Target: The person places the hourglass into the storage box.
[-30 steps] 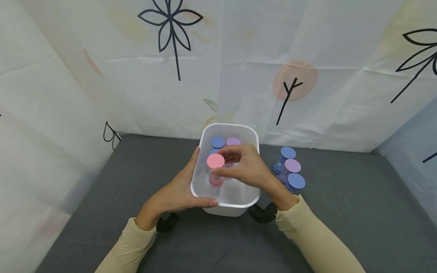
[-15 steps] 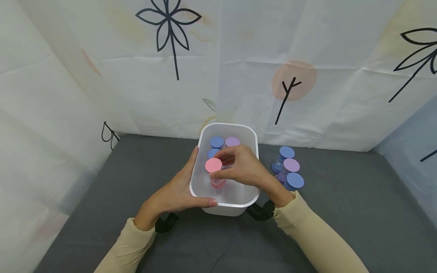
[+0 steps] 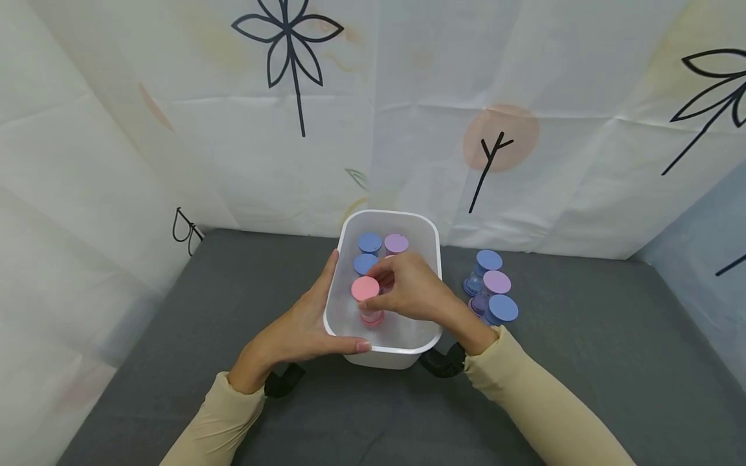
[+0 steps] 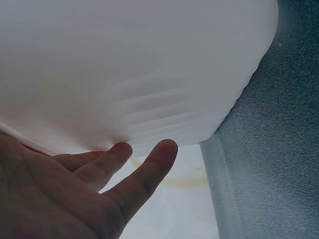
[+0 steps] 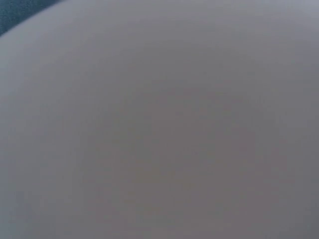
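Note:
My right hand [image 3: 410,287] pinches a pink sand timer [image 3: 365,288] between thumb and fingers, inside the white plastic bin [image 3: 428,336]. It stands nearly upright toward the bin's near left, with its pink base low in the bin. Behind it are two blue sand timers [image 3: 370,243] and a purple sand timer [image 3: 396,243]; the hand covers part of the bin's middle. My left hand [image 3: 291,333] rests on the bin's near left corner, thumb along the front. In the left wrist view, its straight fingers [image 4: 162,154] lie against the bin's outer wall [image 4: 124,74].
Right of the bin, a row of sand timers stands on the dark grey tablecloth [image 3: 583,362]: a blue one [image 3: 489,260], a purple one [image 3: 497,283] and another blue one [image 3: 502,309]. A patterned white curtain [image 3: 408,129] hangs behind. The right wrist view is a pale blur.
My right hand has brought the pink sand timer slightly nearer and lower in the bin, showing more of the blue one behind it. My left hand keeps its place on the bin.

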The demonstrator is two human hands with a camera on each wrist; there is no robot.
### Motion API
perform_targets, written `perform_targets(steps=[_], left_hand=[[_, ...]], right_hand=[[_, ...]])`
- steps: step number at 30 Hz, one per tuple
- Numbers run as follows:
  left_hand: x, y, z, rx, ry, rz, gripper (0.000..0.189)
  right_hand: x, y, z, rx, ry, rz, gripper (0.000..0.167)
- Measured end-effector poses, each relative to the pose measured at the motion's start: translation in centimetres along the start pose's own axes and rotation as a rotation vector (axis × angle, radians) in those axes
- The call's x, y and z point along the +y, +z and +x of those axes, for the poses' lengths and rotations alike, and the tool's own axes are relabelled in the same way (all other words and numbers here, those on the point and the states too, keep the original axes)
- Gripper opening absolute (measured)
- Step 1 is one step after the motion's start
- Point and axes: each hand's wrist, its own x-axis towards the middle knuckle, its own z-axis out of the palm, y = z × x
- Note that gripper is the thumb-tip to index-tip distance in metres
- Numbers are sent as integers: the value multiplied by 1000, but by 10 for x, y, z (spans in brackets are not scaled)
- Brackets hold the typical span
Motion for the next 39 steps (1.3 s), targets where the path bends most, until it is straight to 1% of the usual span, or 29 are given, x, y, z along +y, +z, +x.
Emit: perform_targets(steps=[3, 4, 5, 9, 13, 21, 27, 34, 39], left_hand=[[-15, 0, 1, 9, 8, 7, 134], [-19, 0, 1, 10, 11, 10, 134], [-19, 0, 2, 11, 13, 11, 134], [-20, 0, 2, 12, 23, 18, 134], [-20, -1, 2, 14, 31, 21, 134], [-19, -1, 1, 12, 27, 16, 134], [-19, -1, 1, 14, 23, 8, 134], [-19, -1, 2, 18, 22, 31, 134], [-19, -1, 2, 19, 21, 43, 135]], right_hand=[[0, 1, 1, -4, 13, -35, 34], [-1, 1, 1, -6, 16, -44, 33], [-1, 1, 1, -7, 14, -52, 32], [-3, 0, 1, -13, 11, -71, 29], [-3, 0, 2, -29, 11, -79, 30], [-4, 3, 3, -53, 16, -98, 28], [-5, 4, 2, -57, 29, -123, 28], [-5, 4, 3, -60, 52, -125, 27], [-5, 3, 4, -59, 50, -123, 28]])
